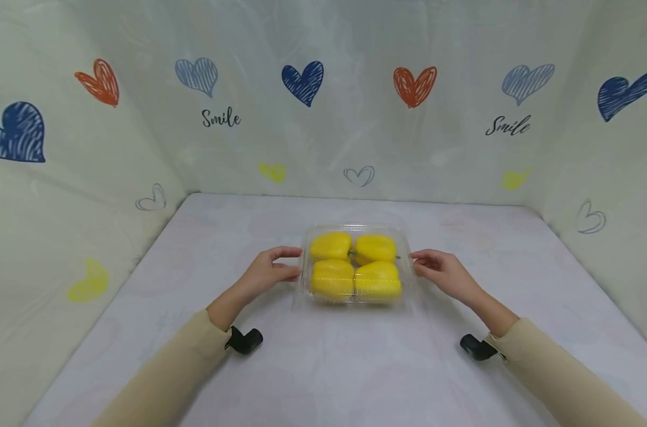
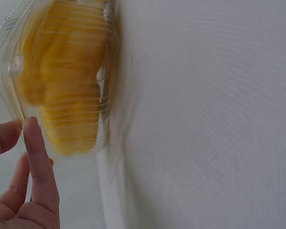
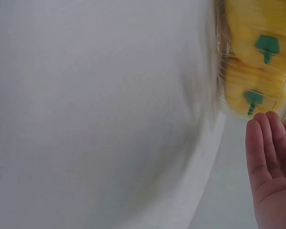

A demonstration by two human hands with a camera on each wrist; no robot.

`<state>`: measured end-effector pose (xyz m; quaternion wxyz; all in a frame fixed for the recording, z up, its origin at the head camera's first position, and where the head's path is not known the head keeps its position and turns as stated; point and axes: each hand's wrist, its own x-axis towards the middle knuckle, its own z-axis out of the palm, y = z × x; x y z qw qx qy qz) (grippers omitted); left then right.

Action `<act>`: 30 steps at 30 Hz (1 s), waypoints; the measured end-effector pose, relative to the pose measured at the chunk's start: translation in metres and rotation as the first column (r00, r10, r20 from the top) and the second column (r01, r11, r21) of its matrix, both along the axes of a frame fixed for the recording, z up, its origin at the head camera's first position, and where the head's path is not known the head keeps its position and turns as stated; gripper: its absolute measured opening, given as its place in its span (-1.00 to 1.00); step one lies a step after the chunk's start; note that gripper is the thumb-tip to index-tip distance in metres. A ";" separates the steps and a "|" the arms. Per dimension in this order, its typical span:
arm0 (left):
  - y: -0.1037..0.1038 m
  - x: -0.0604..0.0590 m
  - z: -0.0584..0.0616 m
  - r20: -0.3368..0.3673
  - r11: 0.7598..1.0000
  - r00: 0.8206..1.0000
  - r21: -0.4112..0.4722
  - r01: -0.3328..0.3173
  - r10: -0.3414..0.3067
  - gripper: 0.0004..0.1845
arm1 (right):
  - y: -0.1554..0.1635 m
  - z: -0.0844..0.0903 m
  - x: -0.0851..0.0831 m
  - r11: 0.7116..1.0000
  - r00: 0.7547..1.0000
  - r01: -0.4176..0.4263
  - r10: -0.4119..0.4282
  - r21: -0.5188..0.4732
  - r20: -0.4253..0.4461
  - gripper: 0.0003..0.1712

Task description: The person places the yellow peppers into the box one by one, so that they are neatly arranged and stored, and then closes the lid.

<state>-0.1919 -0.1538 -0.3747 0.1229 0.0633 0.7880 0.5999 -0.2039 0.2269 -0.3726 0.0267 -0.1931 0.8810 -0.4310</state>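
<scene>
A clear plastic clamshell box with several yellow bell peppers inside is between my two hands at the middle of the white table. The lid lies over the peppers. At the left side, my left hand pinches the box's rim between thumb and index finger, as the left wrist view shows. On the opposite side my right hand holds the rim, its fingers along the underside and the thumb mostly out of the right wrist view. Green stems show through the wall there.
A pale curtain printed with hearts and "Smile" closes off the back and both sides of the table. Black wrist mounts show at the cuffs of beige sleeves.
</scene>
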 end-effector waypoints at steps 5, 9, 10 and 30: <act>0.003 0.000 -0.003 0.020 1.000 1.000 0.023 -0.003 0.002 -0.51 | 0.000 -0.002 -0.003 0.997 0.993 0.035 -0.028 -0.061 0.117 -0.54; 0.001 0.007 -0.003 0.039 0.997 0.997 0.030 0.067 -0.069 -0.38 | 0.003 -0.003 0.004 0.995 0.986 -0.016 0.032 -0.101 0.163 -0.44; 0.000 0.008 -0.003 0.041 0.996 0.996 0.037 0.082 -0.084 -0.35 | 0.004 -0.004 0.005 0.993 0.984 -0.031 0.050 -0.112 0.171 -0.42; 0.000 0.012 -0.004 0.063 0.987 0.991 0.121 0.109 -0.117 -0.24 | 0.010 -0.010 0.011 0.914 0.900 -0.093 0.247 -0.395 0.360 -0.15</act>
